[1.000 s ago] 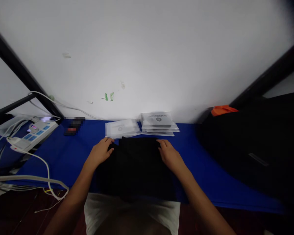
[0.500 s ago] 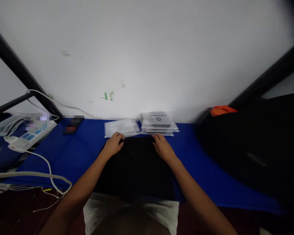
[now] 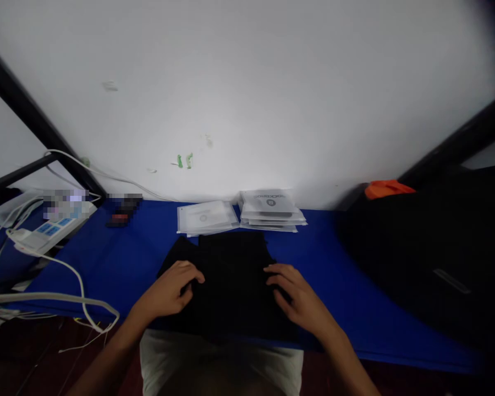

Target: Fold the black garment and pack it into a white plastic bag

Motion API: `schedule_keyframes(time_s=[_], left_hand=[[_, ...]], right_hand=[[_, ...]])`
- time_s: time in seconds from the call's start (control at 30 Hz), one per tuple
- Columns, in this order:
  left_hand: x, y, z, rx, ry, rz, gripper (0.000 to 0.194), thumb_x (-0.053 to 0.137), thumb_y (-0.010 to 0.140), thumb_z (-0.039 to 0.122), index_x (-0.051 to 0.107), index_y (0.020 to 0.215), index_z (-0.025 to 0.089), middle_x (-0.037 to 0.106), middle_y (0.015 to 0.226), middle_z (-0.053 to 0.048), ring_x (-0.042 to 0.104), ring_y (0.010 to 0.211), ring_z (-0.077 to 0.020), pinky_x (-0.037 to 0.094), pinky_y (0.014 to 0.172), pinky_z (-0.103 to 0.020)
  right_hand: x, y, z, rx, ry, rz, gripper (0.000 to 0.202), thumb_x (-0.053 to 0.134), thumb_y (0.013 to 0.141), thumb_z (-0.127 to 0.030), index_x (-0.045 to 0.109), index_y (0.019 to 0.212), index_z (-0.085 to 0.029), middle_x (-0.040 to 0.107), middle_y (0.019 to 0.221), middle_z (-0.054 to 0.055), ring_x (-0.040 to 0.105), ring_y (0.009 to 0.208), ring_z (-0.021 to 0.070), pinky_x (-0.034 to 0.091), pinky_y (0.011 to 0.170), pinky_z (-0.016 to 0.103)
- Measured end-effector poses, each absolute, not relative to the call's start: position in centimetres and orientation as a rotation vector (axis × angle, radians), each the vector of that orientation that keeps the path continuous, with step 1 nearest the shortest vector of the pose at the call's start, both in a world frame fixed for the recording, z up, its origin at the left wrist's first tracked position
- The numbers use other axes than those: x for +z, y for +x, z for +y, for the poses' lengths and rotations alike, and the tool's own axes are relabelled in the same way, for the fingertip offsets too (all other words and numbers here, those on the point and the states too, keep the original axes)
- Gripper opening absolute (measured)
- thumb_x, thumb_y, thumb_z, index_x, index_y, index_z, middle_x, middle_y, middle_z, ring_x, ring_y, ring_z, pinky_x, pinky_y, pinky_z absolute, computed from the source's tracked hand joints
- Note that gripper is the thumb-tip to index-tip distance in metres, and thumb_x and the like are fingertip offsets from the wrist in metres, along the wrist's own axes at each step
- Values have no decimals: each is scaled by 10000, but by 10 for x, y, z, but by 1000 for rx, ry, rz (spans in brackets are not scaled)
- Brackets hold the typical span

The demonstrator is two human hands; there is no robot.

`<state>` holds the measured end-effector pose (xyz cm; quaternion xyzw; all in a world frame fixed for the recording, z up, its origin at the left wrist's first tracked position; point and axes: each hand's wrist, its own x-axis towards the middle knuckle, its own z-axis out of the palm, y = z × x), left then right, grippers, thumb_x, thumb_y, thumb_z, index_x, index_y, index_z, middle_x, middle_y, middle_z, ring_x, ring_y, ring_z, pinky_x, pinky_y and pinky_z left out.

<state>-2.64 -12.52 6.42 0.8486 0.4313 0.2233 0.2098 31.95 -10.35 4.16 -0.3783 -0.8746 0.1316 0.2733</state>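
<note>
A black cloth garment lies on the blue-covered table in front of me, its exact kind hard to make out in the dark. Its upper left corner forms a separate flap beside the main panel. My left hand is over the garment's left part, thumb and fingers apart, holding nothing. At the right side of the cloth, my right hand has its fingers spread and bent over the edge. Whether the fingertips press on the cloth is not clear.
Behind the garment are flat translucent zip bags and a stack of printed bags. A large black bag-like bulk fills the right, with an orange piece on it. A power strip and white cables lie left.
Both hands have moved from the garment's far edge back toward me. The cloth's far left part now shows as a separate flap, and the hands sit wider apart.
</note>
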Motion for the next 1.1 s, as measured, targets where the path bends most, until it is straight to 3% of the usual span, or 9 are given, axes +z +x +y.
schedule_keyframes(time_s=[0.07, 0.27, 0.43, 0.6, 0.73, 0.97, 1.1], left_hand=[[57, -28, -139, 580, 2332, 1251, 443, 451, 731, 28, 615, 1074, 256, 680, 1041, -31, 606, 1013, -197, 476, 911, -352], [39, -44, -120, 806, 2218, 1553, 218, 452, 911, 218, 611, 1058, 247, 665, 1044, -50, 601, 1001, -212, 476, 908, -377], [26, -63, -80, 765, 2040, 2023, 430, 635, 760, 279, 565, 1174, 186, 589, 1201, -128, 525, 1130, -325, 424, 978, -512], [26, -65, -76, 804, 2061, 1890, 163, 560, 715, 126, 572, 853, 211, 609, 1180, -71, 549, 1102, -259, 441, 962, -445], [34, -62, -96, 1092, 2106, 1640, 126, 486, 712, 101, 544, 732, 212, 622, 1135, -71, 566, 1093, -237, 433, 983, -451], [30, -69, -125, 1177, 2014, 1601, 217, 455, 787, 142, 641, 709, 222, 676, 1007, -54, 642, 956, -211, 527, 872, -393], [22, -69, -127, 1231, 2046, 1725, 252, 482, 858, 212, 728, 890, 260, 674, 1093, -42, 640, 1011, -207, 533, 911, -407]], right_hand=[[34, 320, -114, 384, -1093, -2397, 139, 527, 883, -187, 613, 984, -230, 620, 1218, 110, 561, 1168, 287, 480, 966, 515], [29, 313, -112, 396, -1124, -2398, 165, 524, 887, -187, 613, 1020, -227, 615, 1250, 123, 530, 1232, 299, 416, 1035, 568], [23, 308, -100, 476, -1180, -2364, 428, 490, 797, -90, 544, 1199, -224, 491, 1408, 129, 413, 1350, 299, 370, 1071, 582], [10, 305, -100, 577, -1247, -2299, 557, 458, 713, -55, 515, 1244, -215, 433, 1461, 132, 300, 1420, 309, 309, 1100, 613], [9, 305, -101, 597, -1251, -2263, 524, 468, 743, -76, 524, 1243, -224, 454, 1446, 130, 323, 1407, 317, 314, 1092, 619], [11, 305, -99, 578, -1240, -2247, 440, 471, 793, -106, 543, 1210, -225, 489, 1416, 132, 367, 1381, 315, 336, 1077, 609], [11, 305, -99, 578, -1244, -2246, 429, 477, 794, -117, 551, 1201, -231, 506, 1401, 131, 382, 1372, 322, 343, 1064, 615]])
